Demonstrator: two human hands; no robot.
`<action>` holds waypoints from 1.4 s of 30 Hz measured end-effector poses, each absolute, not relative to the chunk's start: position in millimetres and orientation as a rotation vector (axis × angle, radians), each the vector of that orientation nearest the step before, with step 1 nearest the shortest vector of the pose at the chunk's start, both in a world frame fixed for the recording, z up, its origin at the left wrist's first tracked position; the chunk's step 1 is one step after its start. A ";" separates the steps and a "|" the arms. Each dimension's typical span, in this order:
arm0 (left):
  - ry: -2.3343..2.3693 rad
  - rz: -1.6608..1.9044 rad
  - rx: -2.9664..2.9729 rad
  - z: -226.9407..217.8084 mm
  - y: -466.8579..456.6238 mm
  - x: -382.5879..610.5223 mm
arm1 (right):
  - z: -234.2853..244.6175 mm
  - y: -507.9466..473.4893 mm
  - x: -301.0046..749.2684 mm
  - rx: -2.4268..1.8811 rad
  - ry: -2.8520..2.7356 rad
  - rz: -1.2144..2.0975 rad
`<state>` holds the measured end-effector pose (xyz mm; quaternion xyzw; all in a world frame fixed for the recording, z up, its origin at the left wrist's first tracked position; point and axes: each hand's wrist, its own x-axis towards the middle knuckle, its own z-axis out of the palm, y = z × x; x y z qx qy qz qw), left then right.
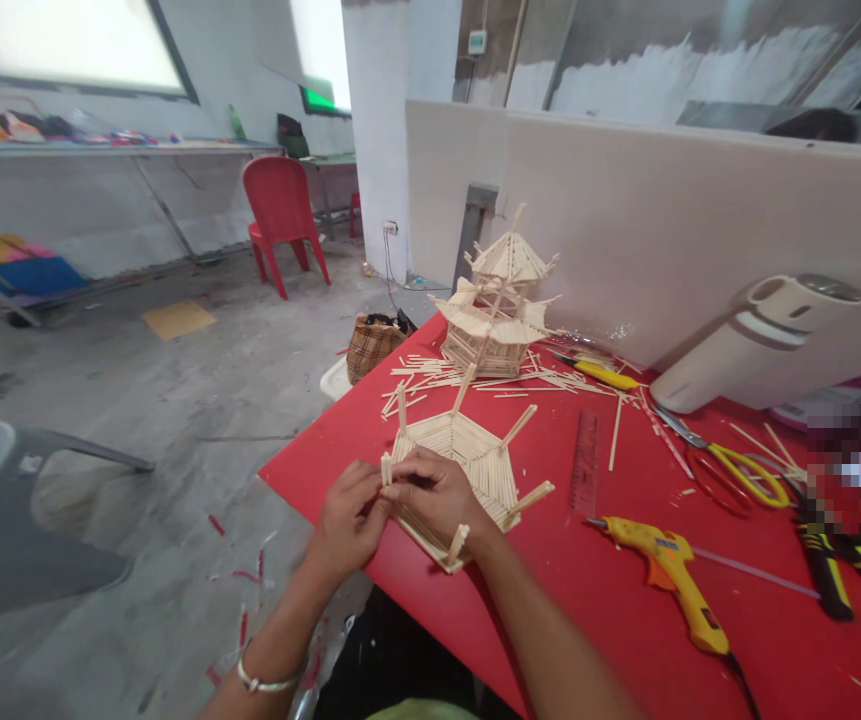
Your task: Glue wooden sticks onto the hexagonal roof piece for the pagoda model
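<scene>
A six-sided base [475,440] made of thin wooden sticks lies near the table's edge, with short posts of bundled sticks rising and leaning outward at its corners. At the left corner stands a stick post [386,468]. My left hand [353,515] is closed at this post from the left, its thumb and fingers pinched together. From the other side my right hand [437,490] reaches over the base, fingers bent and pinching at the same post's foot. Both sets of fingertips nearly meet there and hide the joint.
On the red table [527,590] stand a stick pagoda [497,310] and a leaning bottle [752,340]. Loose sticks [430,375], a ruler [584,460], scissors [745,475], yellow-handled pliers [602,374] and a yellow glue gun [662,565] lie around. A grey stool [40,510] stands left.
</scene>
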<state>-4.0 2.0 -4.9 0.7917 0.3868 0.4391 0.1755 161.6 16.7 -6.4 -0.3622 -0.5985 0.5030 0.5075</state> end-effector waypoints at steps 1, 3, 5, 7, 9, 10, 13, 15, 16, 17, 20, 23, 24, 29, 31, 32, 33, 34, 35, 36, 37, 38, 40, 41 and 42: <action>1.101 1.245 2.245 -4.7 2.0 -4.0 | -6.4 16.7 161.6 -0.873 -1.444 1.214; 1.112 1.242 2.244 -4.2 1.9 -4.0 | -6.3 16.6 161.7 -0.874 -1.451 1.216; 1.121 1.235 2.242 -3.7 1.7 -4.1 | -6.0 16.2 162.0 -0.873 -1.455 1.214; 1.128 1.225 2.242 -3.5 1.4 -4.1 | -5.4 15.8 162.4 -0.874 -1.458 1.214; 1.132 1.222 2.244 -3.7 1.2 -4.2 | -4.7 15.6 162.6 -0.876 -1.459 1.213; 1.133 1.220 2.244 -3.9 1.2 -4.2 | -4.5 15.6 162.6 -0.878 -1.458 1.213; 1.121 1.224 2.247 -4.7 1.3 -4.3 | -4.4 15.9 162.3 -0.888 -1.453 1.212; 1.112 1.232 2.247 -4.8 1.4 -4.3 | -4.4 16.2 162.1 -0.892 -1.453 1.206; 1.110 1.234 2.245 -4.7 1.4 -4.2 | -4.4 16.2 162.1 -0.892 -1.456 1.204; 1.109 1.234 2.244 -4.6 1.5 -4.1 | -4.2 16.1 162.2 -0.892 -1.458 1.202; 1.109 1.230 2.243 -4.5 1.6 -4.1 | -3.7 15.7 162.4 -0.887 -1.463 1.205; 1.117 1.228 2.241 -5.7 1.7 -4.9 | -4.5 15.4 162.4 -0.872 -1.461 1.207; 1.119 1.225 2.240 -6.3 1.7 -5.2 | -5.1 15.4 162.4 -0.868 -1.460 1.206; 1.115 1.232 2.246 -6.9 2.0 -5.3 | -6.5 16.1 162.5 -0.878 -1.480 1.189; 1.112 1.242 2.249 -6.1 2.0 -4.6 | -5.7 16.1 162.6 -0.877 -1.483 1.187; 1.112 1.244 2.249 -5.7 2.1 -4.3 | -5.3 16.0 162.7 -0.876 -1.483 1.187; 1.114 1.242 2.248 -5.4 2.1 -4.1 | -4.9 15.9 162.6 -0.876 -1.481 1.188; 1.117 1.237 2.247 -5.2 2.0 -4.1 | -4.7 15.8 162.6 -0.879 -1.477 1.190; 1.121 1.231 2.245 -5.2 2.0 -4.1 | -4.8 15.7 162.5 -0.882 -1.474 1.192; 1.126 1.226 2.242 -5.4 1.9 -4.3 | -5.0 15.7 162.5 -0.885 -1.470 1.194; 1.130 1.223 2.240 -5.7 1.8 -4.4 | -5.5 15.8 162.4 -0.885 -1.470 1.197; 1.131 1.219 2.240 -6.0 1.7 -4.6 | -6.0 15.9 162.4 -0.883 -1.469 1.197; 1.130 1.217 2.239 -6.8 1.5 -5.0 | -6.9 16.0 162.4 -0.878 -1.468 1.198; 1.127 1.217 2.240 -7.1 1.5 -5.1 | -7.1 16.0 162.4 -0.875 -1.465 1.200; 1.123 1.217 2.243 -7.2 1.5 -5.2 | -7.1 15.9 162.4 -0.875 -1.460 1.202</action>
